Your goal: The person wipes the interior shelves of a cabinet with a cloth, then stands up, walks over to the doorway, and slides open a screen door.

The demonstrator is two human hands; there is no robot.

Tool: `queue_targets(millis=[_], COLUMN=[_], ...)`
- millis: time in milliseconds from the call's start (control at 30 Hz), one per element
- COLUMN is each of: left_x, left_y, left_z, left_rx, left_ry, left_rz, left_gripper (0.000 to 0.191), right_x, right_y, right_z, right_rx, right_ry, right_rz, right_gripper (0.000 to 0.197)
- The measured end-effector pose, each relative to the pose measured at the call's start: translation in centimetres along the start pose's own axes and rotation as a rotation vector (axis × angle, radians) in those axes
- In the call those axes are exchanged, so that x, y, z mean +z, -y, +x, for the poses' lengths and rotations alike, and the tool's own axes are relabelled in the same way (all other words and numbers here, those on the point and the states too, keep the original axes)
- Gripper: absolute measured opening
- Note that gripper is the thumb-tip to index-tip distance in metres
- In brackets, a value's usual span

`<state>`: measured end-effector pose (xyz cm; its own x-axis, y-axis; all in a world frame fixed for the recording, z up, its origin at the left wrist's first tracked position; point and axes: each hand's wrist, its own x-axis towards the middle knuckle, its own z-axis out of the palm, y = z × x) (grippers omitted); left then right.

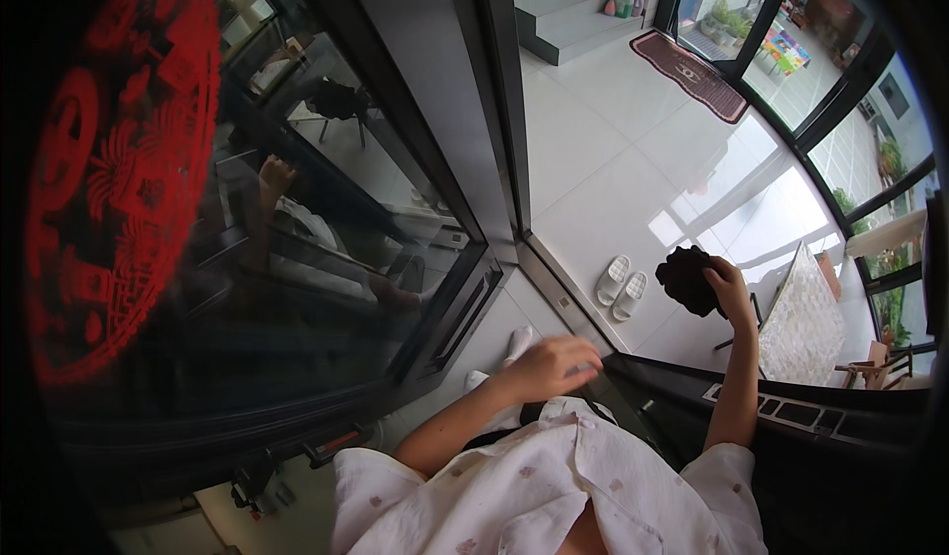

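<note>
My right hand (728,288) grips a dark, ruffle-edged piece of cloth (689,281) by its right side, out past the doorway over the tiled floor. My left hand (556,367), slightly blurred, hovers in front of my waist with loosely bent fingers and nothing visible in it. Close by on the left is a dark-framed glass door panel (334,258), which reflects an arm and the room. A red round paper-cut decoration (141,177) covers part of its glass. Below my left hand runs the metal floor track (567,299) of the doorway.
White slippers (621,288) lie just beyond the track. A patterned-top table (804,325) stands at right near a wooden chair (882,366). Farther off are a doormat (689,73), grey steps (571,29) with bottles (624,3), and glass doors (801,58). A dark slotted frame (793,412) edges my right side.
</note>
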<state>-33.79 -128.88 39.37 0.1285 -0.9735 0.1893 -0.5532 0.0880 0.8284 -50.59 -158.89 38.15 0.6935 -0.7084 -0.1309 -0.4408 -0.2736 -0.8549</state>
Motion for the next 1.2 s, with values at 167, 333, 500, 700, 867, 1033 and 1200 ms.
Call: queue_targets(millis=[167, 333, 500, 700, 867, 1033, 1200], left_x=[-5.0, -8.8, -9.6, -10.4, -10.8, -11.5, -10.6], left_y=[4.8, 10.1, 12.7, 13.5, 13.8, 13.9, 13.1], left_z=[-3.1, -5.5, -6.9, -6.7, -7.0, -6.7, -4.3], left_rx=[-0.633, -0.748, -0.871, -0.89, -0.912, -0.892, -0.972], left_ry=[-0.601, -0.407, -0.322, -0.289, -0.323, -0.325, -0.426], left_rz=[1.068, 1.28, 1.421, 1.479, 1.49, 1.448, 1.273], left_gripper=[0.062, 0.071, 0.075, 0.072, 0.072, 0.072, 0.07], right_x=[0.5, 1.5, 1.5, 1.3, 1.7, 1.8, 1.8], right_y=[-0.1, 0.5, 0.6, -0.8, -1.1, -1.9, -1.6], right_z=[0.1, -0.2, -0.4, 0.0, 0.1, 0.0, -0.2], right_rx=[-0.01, -0.005, 0.043, 0.083, 0.096, 0.086, 0.156], right_ry=[0.003, 0.103, 0.114, 0.089, 0.131, 0.126, 0.087], right_rz=[0.016, -0.067, -0.061, 0.033, -0.023, -0.015, 0.004], right_gripper=[0.023, 0.024, 0.023, 0.021, 0.023, 0.023, 0.024])
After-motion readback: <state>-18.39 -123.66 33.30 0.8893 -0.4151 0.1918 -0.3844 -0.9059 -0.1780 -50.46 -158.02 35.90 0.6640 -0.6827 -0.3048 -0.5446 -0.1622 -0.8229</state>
